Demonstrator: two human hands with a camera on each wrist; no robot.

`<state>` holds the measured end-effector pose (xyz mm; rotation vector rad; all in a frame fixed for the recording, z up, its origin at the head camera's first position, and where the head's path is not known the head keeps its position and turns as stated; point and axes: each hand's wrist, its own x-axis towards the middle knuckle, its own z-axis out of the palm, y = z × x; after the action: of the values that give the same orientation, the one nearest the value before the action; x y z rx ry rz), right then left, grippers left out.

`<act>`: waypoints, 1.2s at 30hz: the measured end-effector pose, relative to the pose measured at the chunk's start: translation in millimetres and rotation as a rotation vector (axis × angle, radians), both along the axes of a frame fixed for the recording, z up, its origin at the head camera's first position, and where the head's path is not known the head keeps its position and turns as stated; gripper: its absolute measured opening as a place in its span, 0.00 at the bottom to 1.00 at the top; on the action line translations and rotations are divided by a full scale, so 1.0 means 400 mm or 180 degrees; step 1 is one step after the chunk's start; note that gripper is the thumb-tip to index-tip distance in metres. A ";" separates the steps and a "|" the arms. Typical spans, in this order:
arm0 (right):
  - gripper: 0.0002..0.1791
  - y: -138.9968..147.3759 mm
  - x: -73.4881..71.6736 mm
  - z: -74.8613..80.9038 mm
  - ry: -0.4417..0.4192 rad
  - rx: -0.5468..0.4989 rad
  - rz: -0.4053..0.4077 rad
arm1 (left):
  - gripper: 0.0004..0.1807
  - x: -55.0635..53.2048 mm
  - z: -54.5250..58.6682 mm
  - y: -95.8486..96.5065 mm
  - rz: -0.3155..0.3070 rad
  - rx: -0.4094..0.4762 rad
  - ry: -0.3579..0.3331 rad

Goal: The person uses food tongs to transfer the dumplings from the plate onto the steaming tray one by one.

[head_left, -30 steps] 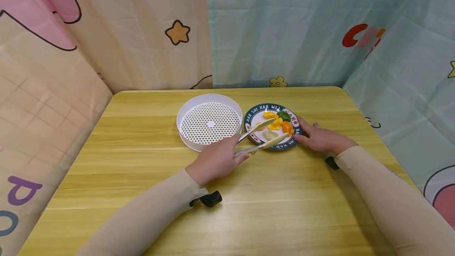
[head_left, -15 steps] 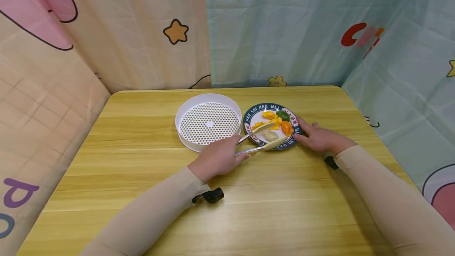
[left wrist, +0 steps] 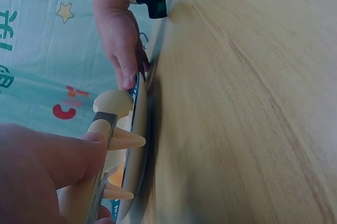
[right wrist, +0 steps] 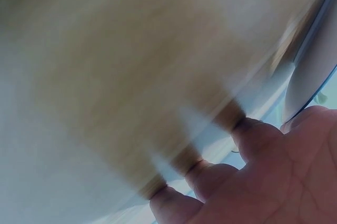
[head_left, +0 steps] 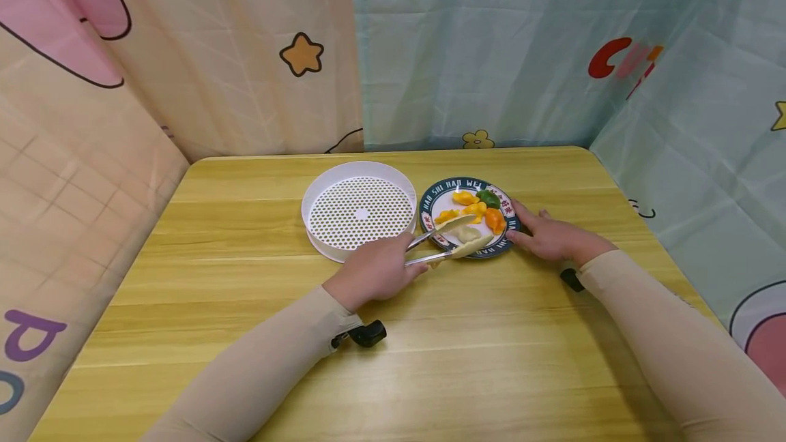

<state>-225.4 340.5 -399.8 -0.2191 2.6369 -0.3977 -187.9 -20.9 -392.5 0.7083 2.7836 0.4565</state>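
My left hand grips a pair of metal tongs with cream tips. The tong arms stand apart over the round, dark-rimmed plate, one tip on each side of a pale dumpling. Whether the tips touch it I cannot tell. Yellow dumplings, a green one and an orange one lie on the same plate. At the plate's right rim, my right hand holds the edge with thumb and forefinger. Its other fingers reach down toward the tabletop in the right wrist view.
A white round steamer tray with a perforated base stands just left of the plate, close beside my left hand. Both sit on a wooden table. Printed curtains hang behind the table and at its sides.
The tong tips have shifted slightly toward me, off the yellow dumplings and around the pale one. My right hand stays at the plate rim.
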 end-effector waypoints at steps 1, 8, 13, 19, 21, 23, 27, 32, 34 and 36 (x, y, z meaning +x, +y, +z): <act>0.51 0.000 0.000 0.001 -0.0001 -0.0002 -0.0002 | 0.32 0.000 0.001 0.000 -0.0002 -0.0007 0.0001; 0.51 -0.002 0.003 0.004 0.0008 -0.0024 0.0005 | 0.30 0.001 0.001 0.003 -0.0031 -0.0052 -0.0035; 0.51 -0.002 0.003 0.003 0.0006 -0.0039 -0.0004 | 0.28 0.000 -0.002 0.005 -0.0031 -0.0082 -0.0070; 0.52 -0.001 0.002 0.002 -0.0007 -0.0016 -0.0025 | 0.26 -0.004 -0.005 0.005 -0.0041 -0.0077 -0.0103; 0.52 -0.001 0.002 0.001 -0.0015 -0.0008 -0.0031 | 0.25 -0.005 -0.006 0.005 -0.0052 -0.0071 -0.0100; 0.52 -0.002 0.002 0.002 -0.0015 -0.0010 -0.0034 | 0.25 -0.006 -0.007 0.005 -0.0058 -0.0068 -0.0088; 0.51 -0.003 0.001 0.001 0.0000 -0.0020 -0.0035 | 0.24 -0.008 -0.007 0.006 -0.0052 -0.0043 -0.0082; 0.52 -0.001 0.001 -0.002 0.0002 -0.0011 -0.0031 | 0.23 -0.008 -0.009 0.005 -0.0046 -0.0006 -0.0079; 0.52 0.000 0.000 -0.002 -0.0001 -0.0006 -0.0031 | 0.22 -0.007 -0.009 0.005 -0.0043 0.0013 -0.0073; 0.52 0.000 0.000 -0.002 -0.0004 -0.0003 -0.0030 | 0.21 -0.006 -0.007 0.005 -0.0039 0.0029 -0.0065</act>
<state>-225.3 340.5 -400.7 -0.2068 2.6375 -0.4021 -190.3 -19.0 -395.3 0.7184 2.7583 0.4715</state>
